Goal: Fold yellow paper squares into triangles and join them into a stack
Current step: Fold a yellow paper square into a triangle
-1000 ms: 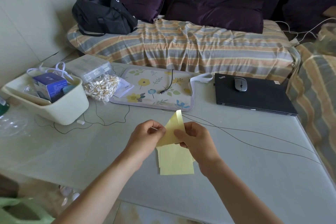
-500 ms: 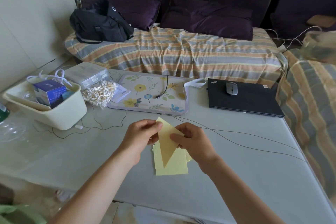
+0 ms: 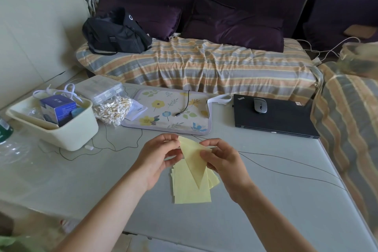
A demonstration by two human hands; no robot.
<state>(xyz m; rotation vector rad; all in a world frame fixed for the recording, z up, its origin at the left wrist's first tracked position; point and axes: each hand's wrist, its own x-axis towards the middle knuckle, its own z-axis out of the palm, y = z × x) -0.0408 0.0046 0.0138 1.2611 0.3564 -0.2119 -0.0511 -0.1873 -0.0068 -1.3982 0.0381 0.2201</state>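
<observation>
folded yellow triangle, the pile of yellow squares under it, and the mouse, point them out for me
folded yellow triangle point(image 3: 194, 161): head view, middle of its flat face between the two hands.
pile of yellow squares point(image 3: 190, 194): head view, lower part of the top sheet.
mouse point(image 3: 260, 105): head view, its grey top, on the closed laptop.

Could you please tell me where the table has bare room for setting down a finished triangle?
Bare table lies right of the paper stack, below the laptop, crossed only by a thin cable. The far left, around the bin, is crowded.
</observation>
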